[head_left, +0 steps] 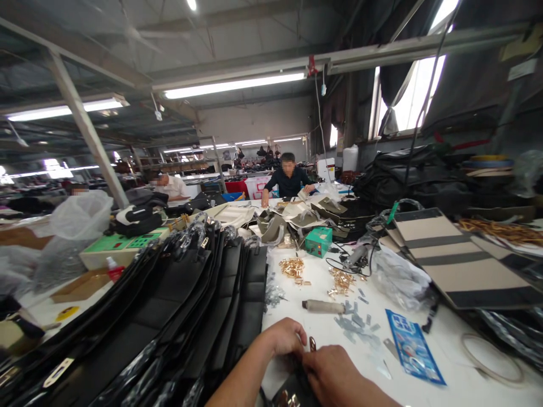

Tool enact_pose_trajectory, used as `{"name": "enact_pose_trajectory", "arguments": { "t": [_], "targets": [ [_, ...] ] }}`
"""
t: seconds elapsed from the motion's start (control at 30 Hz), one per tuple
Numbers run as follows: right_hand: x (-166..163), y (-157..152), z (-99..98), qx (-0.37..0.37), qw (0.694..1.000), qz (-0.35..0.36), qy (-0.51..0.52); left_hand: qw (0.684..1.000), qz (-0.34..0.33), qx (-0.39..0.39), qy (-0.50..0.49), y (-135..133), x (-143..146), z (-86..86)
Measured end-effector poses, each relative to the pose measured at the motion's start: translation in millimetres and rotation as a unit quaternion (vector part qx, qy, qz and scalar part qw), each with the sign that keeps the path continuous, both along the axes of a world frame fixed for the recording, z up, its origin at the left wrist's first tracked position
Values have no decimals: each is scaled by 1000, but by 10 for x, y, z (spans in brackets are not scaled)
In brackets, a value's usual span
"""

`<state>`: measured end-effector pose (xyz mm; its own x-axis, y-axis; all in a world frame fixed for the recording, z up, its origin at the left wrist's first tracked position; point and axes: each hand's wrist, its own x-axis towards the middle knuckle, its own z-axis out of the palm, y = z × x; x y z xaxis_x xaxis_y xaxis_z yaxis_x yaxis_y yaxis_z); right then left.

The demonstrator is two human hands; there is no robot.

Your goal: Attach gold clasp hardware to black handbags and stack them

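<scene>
Partly cut off by the lower edge, head view: black piece [296, 377] with gold-coloured fittings [287, 399]. Right hand [334, 373], gripping it; left hand [285, 338], curled, partly hidden, grip cannot be told. Clear plastic bag [396, 278], contents indistinct.

Handles a black piece [293, 382] with left hand [283, 339] and right hand [335, 373] over a white table [292, 302], beside stacked black bags [182, 294], near grey metal plates [358, 319] and a blue packet [414, 347]
</scene>
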<state>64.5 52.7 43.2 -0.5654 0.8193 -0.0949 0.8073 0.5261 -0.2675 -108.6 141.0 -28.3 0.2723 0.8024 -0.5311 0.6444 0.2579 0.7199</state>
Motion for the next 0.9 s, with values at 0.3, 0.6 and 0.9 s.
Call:
{"name": "enact_pose_trajectory", "arguments": {
  "t": [0.3,0.6,0.9],
  "targets": [
    [38,-42,-308,-9,998,-51,47,1000,9,26,1,-106,49,128],
    [255,-156,-555,120,975,-58,178,997,37,38,-53,-363,165,619],
    [442,-235,-602,132,891,-100,422,996,4,73,-56,-650,424,1231]
  ]
}}
